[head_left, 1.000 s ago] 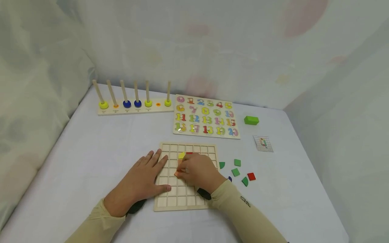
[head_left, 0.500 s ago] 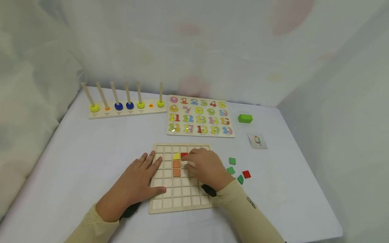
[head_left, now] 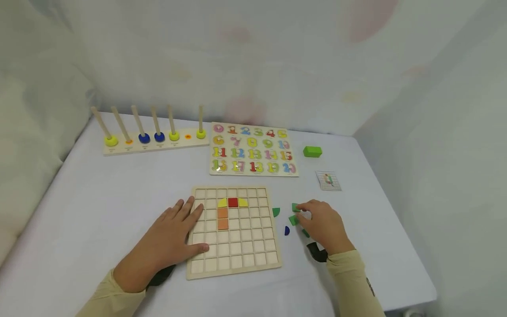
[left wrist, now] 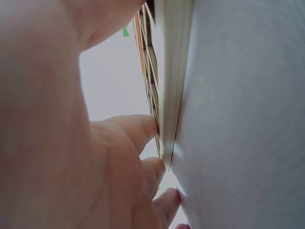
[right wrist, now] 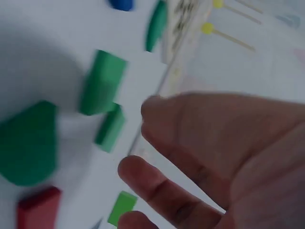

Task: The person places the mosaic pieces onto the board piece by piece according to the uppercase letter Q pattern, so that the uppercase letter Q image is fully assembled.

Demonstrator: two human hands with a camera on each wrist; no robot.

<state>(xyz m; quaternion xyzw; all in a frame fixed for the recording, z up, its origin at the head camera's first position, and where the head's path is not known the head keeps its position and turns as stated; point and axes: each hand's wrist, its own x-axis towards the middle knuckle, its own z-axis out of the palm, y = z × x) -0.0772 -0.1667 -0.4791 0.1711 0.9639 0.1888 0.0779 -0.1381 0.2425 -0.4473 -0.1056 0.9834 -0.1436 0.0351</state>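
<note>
White cloth [head_left: 198, 57] hangs behind a white-covered table [head_left: 158, 180], and at far left we have a peg rack [head_left: 158, 147] with yellow and blue rings low on its posts. Next, the left hand [head_left: 166, 240]: fingers spread and extended, palm down, lying over the left edge of a wooden grid board [head_left: 253, 267], thumb out across its lower cells, gripping nothing. On that board, two orange squares [head_left: 223, 219] sit below a yellow piece [head_left: 222, 203], then comes a red square [head_left: 233, 202], then a second yellow piece [head_left: 243, 202] beside it. Behind the board stands out a number puzzle [head_left: 253, 154], lying flat. Moving right, off the board, a green quarter piece [head_left: 276, 212] lies just by its edge, then a blue half-round [head_left: 287, 230], then two green squares [head_left: 293, 220]. Over those comes the right hand [head_left: 326, 225], fingers bent, thumb and forefinger parted with a gap between; whether a tip touches the farther square, I can't tell. Beyond it, a green block [head_left: 312, 152] and, farthest right, a small picture card [head_left: 328, 181].
</note>
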